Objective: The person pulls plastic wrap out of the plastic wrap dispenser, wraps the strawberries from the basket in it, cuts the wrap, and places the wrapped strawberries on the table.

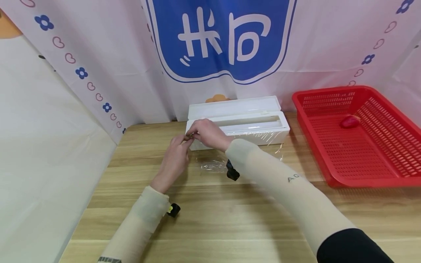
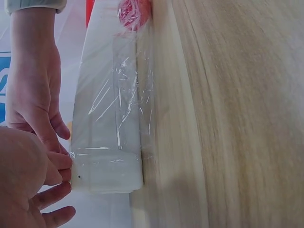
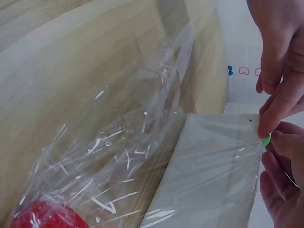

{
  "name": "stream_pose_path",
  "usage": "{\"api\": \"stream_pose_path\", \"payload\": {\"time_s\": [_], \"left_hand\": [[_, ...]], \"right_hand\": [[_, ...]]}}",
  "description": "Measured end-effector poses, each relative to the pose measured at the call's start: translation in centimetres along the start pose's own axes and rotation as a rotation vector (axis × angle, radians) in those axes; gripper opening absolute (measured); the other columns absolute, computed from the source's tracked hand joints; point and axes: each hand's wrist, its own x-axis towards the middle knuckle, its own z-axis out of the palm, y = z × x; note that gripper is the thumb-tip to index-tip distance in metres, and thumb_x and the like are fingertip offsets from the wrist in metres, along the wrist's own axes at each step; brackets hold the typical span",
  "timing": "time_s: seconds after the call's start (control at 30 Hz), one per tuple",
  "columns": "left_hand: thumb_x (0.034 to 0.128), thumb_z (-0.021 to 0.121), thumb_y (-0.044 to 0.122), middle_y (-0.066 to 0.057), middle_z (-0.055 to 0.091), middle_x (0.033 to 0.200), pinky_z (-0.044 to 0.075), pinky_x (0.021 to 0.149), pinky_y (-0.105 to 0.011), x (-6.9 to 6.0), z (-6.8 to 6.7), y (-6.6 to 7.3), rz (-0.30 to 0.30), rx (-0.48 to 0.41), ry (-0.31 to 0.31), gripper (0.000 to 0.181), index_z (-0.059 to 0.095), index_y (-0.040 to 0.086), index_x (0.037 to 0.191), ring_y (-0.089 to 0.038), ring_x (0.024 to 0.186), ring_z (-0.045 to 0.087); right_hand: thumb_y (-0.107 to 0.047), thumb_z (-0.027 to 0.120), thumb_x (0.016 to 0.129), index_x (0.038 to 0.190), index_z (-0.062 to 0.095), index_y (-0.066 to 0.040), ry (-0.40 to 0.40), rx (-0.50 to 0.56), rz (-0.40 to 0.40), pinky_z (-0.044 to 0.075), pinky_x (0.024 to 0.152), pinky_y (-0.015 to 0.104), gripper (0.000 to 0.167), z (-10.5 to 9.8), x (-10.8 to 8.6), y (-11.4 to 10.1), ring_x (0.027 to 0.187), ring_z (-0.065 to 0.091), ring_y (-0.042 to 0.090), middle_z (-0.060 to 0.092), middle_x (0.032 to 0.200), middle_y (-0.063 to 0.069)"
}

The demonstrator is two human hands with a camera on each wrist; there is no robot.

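Note:
A long white cling film box (image 1: 204, 144) stands at the back of the table with its lid (image 1: 233, 105) up and a white film roll (image 1: 251, 126) inside. Clear cling film (image 2: 124, 90) hangs down its front. Under the film lies a round red thing (image 2: 134, 13), its kind unclear. At the box's left end my right hand (image 1: 210, 134) pinches a small green piece (image 3: 265, 140) on the box's edge. My left hand (image 1: 174, 157) meets it there, its fingertips touching that corner; whether they pinch anything is hidden.
To the right stands a red plastic basket (image 1: 329, 160) holding one small purplish-red vegetable (image 1: 350, 122). Behind the box hangs a white cloth (image 1: 131, 65) with a blue printed badge. Wooden tabletop (image 1: 210, 226) extends in front of the box.

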Motion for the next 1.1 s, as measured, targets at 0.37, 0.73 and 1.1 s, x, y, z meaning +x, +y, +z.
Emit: {"api": "stream_pose_path", "payload": {"time_s": [0.37,0.73,1.1], "left_hand": [[0.0799,0.051,-0.017,-0.019,0.062,0.120,0.048,0.104,-0.045,0.0,-0.3,0.4,-0.026,-0.028,-0.024,0.050,0.063,-0.004,0.127,-0.037,0.114,0.057],[0.0831,0.047,-0.014,-0.019,0.065,0.118,0.048,0.104,-0.046,0.9,-0.7,0.7,-0.064,-0.015,-0.075,0.045,0.066,-0.004,0.122,-0.037,0.114,0.059],[0.0845,0.053,-0.011,-0.017,0.063,0.106,0.057,0.083,-0.041,1.3,-0.9,1.6,-0.053,0.128,-0.105,0.031,0.067,-0.004,0.111,-0.031,0.097,0.060]], "right_hand": [[-0.012,0.068,0.094,0.103,0.078,-0.016,-0.024,0.039,0.033,0.053,0.090,0.025,0.015,0.2,0.7,0.2,0.095,0.067,0.011,0.077,0.101,-0.003],[-0.009,0.066,0.093,0.096,0.077,-0.015,-0.018,-0.043,-0.023,0.053,0.090,0.029,0.013,-0.2,0.4,0.9,0.093,0.067,0.015,0.076,0.096,-0.002],[-0.004,0.063,0.093,0.101,0.073,-0.012,-0.076,-0.132,-0.046,0.053,0.095,0.032,0.015,-2.0,-1.2,1.7,0.097,0.067,0.020,0.074,0.101,0.004]]}}
